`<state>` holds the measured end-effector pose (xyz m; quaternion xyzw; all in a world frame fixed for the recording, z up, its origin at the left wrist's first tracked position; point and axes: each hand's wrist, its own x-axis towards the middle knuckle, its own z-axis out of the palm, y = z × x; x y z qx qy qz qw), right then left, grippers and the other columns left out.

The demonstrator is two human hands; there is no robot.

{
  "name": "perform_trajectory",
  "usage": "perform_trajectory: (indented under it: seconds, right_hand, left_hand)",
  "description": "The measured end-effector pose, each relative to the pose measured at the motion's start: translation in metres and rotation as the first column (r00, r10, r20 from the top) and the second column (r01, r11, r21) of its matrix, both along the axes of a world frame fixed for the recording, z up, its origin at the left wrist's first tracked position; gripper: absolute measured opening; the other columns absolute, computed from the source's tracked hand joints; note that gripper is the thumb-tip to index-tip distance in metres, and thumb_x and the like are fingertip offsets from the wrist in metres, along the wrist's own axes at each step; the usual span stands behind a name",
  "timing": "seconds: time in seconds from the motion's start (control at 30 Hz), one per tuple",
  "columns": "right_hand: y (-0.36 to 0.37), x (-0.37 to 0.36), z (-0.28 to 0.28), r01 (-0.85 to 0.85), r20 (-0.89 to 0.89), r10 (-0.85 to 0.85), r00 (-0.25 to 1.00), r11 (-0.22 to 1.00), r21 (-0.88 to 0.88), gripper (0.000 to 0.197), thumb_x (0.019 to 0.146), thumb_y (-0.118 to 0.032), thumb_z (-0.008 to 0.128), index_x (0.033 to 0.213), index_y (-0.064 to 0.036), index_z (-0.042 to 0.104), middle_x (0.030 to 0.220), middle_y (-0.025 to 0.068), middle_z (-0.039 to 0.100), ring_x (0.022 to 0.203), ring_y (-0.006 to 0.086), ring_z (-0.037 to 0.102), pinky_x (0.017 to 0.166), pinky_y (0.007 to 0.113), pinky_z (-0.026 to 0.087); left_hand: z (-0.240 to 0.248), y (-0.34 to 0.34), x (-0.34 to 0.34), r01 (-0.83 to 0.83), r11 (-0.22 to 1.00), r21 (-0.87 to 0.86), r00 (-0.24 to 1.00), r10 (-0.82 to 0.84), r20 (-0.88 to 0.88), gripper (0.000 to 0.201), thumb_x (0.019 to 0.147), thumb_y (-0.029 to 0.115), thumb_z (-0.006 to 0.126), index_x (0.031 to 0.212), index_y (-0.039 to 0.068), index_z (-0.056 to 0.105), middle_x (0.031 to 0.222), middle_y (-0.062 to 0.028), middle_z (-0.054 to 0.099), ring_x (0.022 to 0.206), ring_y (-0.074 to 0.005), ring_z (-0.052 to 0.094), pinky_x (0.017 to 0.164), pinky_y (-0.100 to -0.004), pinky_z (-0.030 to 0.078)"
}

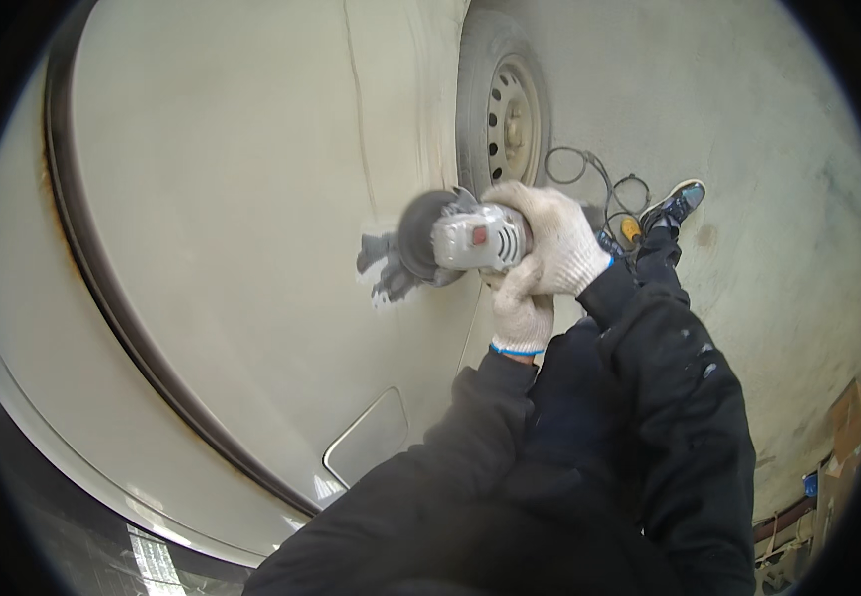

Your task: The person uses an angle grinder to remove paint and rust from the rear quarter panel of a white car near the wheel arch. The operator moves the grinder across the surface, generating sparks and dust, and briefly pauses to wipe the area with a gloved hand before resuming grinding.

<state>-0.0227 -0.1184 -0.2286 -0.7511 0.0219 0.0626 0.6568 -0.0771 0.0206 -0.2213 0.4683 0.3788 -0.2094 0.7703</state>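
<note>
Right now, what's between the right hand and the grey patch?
The grinder: the right hand grips one end, and its disc is nearest the grey patch. Head view shows it.

A grey, stained floor (778,169) spreads right of the gloved fingers (510,196). On it, ahead of the fingers, stands a wheel (518,124); to their right lie a looped dark cable (605,173), a small yellow object (631,230) and a planted dark shoe (681,203).

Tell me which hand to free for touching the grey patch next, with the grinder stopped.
Probably the left hand: its sleeve lies nearer the car panel, where the grey patch is. The right hand wraps over the grinder, so seems better for holding it.
</note>
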Motion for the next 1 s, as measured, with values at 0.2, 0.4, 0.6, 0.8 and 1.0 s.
perform_trajectory:
  seconds: [0.2, 0.4, 0.6, 0.8, 1.0]
  right_hand:
    - [0.006, 0.013, -0.003, 0.168, 0.242, -0.171, 0.955, 0.985, 0.034, 0.062, 0.063, -0.025, 0.085, 0.121, -0.0124, 0.065, 0.101, 0.0153, 0.073, 0.101, 0.039, 0.071, 0.088, 0.049, 0.056]
    - [-0.004, 0.014, -0.001, 0.046, 0.13, -0.045, 0.991, 0.999, 0.0, 0.063, 0.063, -0.024, 0.087, 0.12, -0.011, 0.064, 0.097, 0.0157, 0.074, 0.097, 0.0402, 0.073, 0.088, 0.049, 0.057]
    - [-0.006, 0.01, 0.015, 0.046, 0.136, -0.039, 0.99, 0.998, -0.047, 0.066, 0.062, -0.024, 0.086, 0.122, -0.0117, 0.063, 0.104, 0.0152, 0.073, 0.105, 0.0365, 0.071, 0.093, 0.047, 0.055]
    - [-0.017, 0.01, 0.019, -0.043, -0.034, 0.042, 0.999, 0.998, -0.036, 0.067, 0.064, -0.022, 0.085, 0.126, -0.0103, 0.062, 0.108, 0.0158, 0.074, 0.107, 0.0361, 0.071, 0.097, 0.047, 0.055]
    - [-0.013, 0.009, 0.009, -0.008, 0.032, 0.009, 0.999, 1.0, -0.029, 0.069, 0.062, -0.023, 0.087, 0.125, -0.0115, 0.062, 0.105, 0.0157, 0.073, 0.103, 0.0379, 0.071, 0.094, 0.048, 0.054]
  left_hand:
    - [0.011, -0.003, 0.014, 0.021, 0.998, -0.058, 0.983, -0.01, 0.182, 0.058, 0.093, 0.014, 0.065, 0.147, -0.002, 0.053, 0.143, -0.0157, 0.062, 0.137, -0.0299, 0.057, 0.12, -0.0482, 0.041]
    - [0.008, -0.004, 0.018, -0.002, 0.974, -0.227, 0.997, 0.018, 0.069, 0.045, 0.097, 0.004, 0.064, 0.142, 0.001, 0.059, 0.138, -0.0113, 0.066, 0.129, -0.0246, 0.062, 0.114, -0.0426, 0.048]
    - [0.018, -0.004, 0.009, 0.028, 0.955, -0.296, 0.989, 0.018, 0.15, 0.046, 0.098, 0.006, 0.062, 0.144, 0.001, 0.058, 0.143, -0.0127, 0.063, 0.131, -0.027, 0.061, 0.116, -0.0444, 0.046]
    - [0.02, -0.013, 0.02, -0.015, 0.959, -0.284, 1.0, 0.02, 0.011, 0.049, 0.096, 0.005, 0.065, 0.145, 0.004, 0.057, 0.143, -0.011, 0.063, 0.131, -0.0268, 0.061, 0.116, -0.0437, 0.046]
    - [0.016, -0.016, 0.014, -0.002, 0.974, -0.227, 0.997, 0.02, 0.079, 0.053, 0.093, 0.008, 0.066, 0.144, -0.001, 0.056, 0.141, -0.0147, 0.064, 0.134, -0.0303, 0.06, 0.119, -0.0476, 0.043]
